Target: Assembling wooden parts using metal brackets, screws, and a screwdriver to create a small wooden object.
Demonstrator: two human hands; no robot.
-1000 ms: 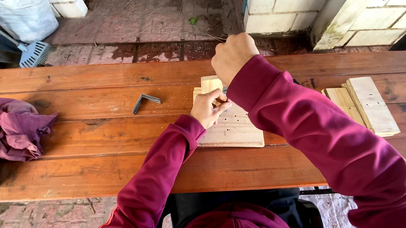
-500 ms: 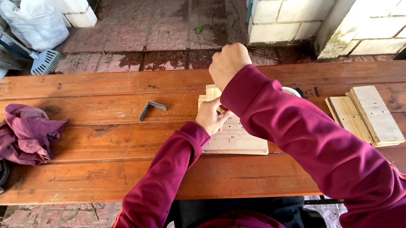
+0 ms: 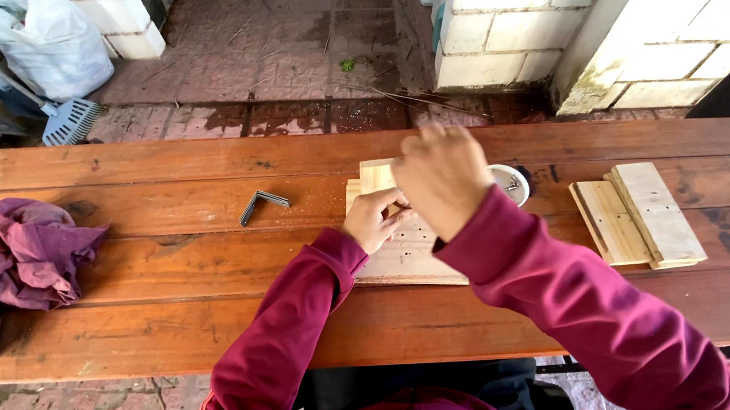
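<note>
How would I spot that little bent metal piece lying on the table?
Start at the long reddish-brown wooden table. Left of the person's left hand and right of the crumpled purple cloth, a small grey metal angle bracket lies alone on the planks. It is the only L-shaped metal thing there; its neighbours are pale wood or cloth.

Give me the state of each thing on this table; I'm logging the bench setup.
Left hand: pressing on the drilled board.
Right hand: raised above the board, blurred; grip unclear.
Drilled board: flat, small block on top.
Metal bracket: lying loose.
White dish: holding screws.
Wooden slats: stacked.
Purple cloth: crumpled.
</note>
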